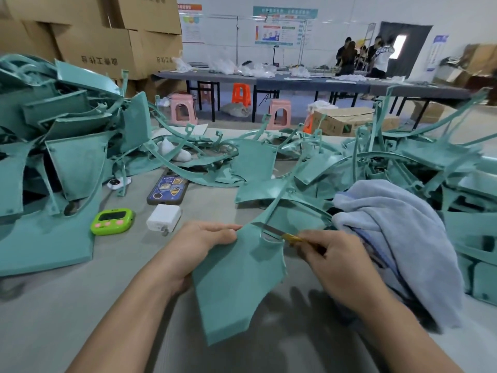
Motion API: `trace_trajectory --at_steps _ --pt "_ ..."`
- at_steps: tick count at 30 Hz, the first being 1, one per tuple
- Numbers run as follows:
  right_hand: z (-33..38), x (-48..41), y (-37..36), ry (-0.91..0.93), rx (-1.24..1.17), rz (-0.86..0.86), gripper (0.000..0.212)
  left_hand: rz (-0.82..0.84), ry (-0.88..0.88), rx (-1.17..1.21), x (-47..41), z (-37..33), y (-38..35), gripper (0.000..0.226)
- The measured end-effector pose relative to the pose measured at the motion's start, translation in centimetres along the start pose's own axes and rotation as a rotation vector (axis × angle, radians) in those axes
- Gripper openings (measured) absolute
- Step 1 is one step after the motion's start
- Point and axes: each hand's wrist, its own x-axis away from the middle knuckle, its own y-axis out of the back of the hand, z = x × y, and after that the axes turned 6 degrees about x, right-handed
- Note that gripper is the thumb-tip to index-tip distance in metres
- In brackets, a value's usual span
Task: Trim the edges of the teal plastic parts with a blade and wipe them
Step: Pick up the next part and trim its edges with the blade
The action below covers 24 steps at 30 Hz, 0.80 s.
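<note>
A flat teal plastic part [236, 286] with a long thin arm lies tilted in front of me over the grey table [80, 305]. My left hand [199, 246] grips its left upper edge, thumb on top. My right hand [336, 254] pinches a yellow-handled blade [271, 229], whose steel tip rests on the part's upper edge near a small notch. A pale blue towel [398, 238] lies heaped just right of my right hand, on top of other teal parts.
Piles of teal parts stand at the left [67, 146] and right [419, 160]. A green timer [112, 221], white charger [163, 218] and phone [168, 189] lie beyond my left hand. Cardboard boxes [107, 36], stools and people at a long table fill the background.
</note>
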Motion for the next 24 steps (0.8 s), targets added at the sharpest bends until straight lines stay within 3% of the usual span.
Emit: trace_trajectory --at_steps 2,7,9,12,16,17,21,22,24 --pt "-0.1 -0.3 -0.2 -0.026 0.031 0.010 0.016 0.033 0.015 -0.024 0.1 0.0 -0.1 0.021" --pt "-0.7 -0.7 -0.2 -0.128 0.006 -0.281 0.029 0.002 0.002 -0.079 -0.1 0.0 0.1 0.022" --pt "-0.3 -0.2 -0.2 -0.069 -0.089 -0.175 0.020 -0.001 -0.009 -0.110 -0.2 0.2 0.3 0.024" --pt "0.2 0.2 -0.6 -0.035 0.021 0.042 0.022 0.040 0.016 -0.161 -0.2 0.4 0.4 0.024" --pt "-0.4 -0.8 0.0 -0.234 0.065 -0.260 0.038 0.015 0.019 -0.240 -0.6 0.7 0.5 0.020" --pt "-0.4 -0.6 0.1 -0.222 0.034 -0.265 0.037 0.007 0.015 -0.258 -0.6 0.7 0.5 0.020" --pt "0.4 0.1 -0.5 -0.098 0.005 0.083 0.031 0.014 0.005 -0.278 -0.4 0.7 0.8 0.022" --pt "0.4 -0.1 -0.6 -0.131 0.040 0.048 0.032 0.025 0.007 -0.282 -0.4 0.7 0.9 0.022" --pt "0.3 -0.9 -0.1 -0.261 0.091 -0.179 0.037 0.037 0.008 -0.297 -0.4 0.7 0.9 0.023"
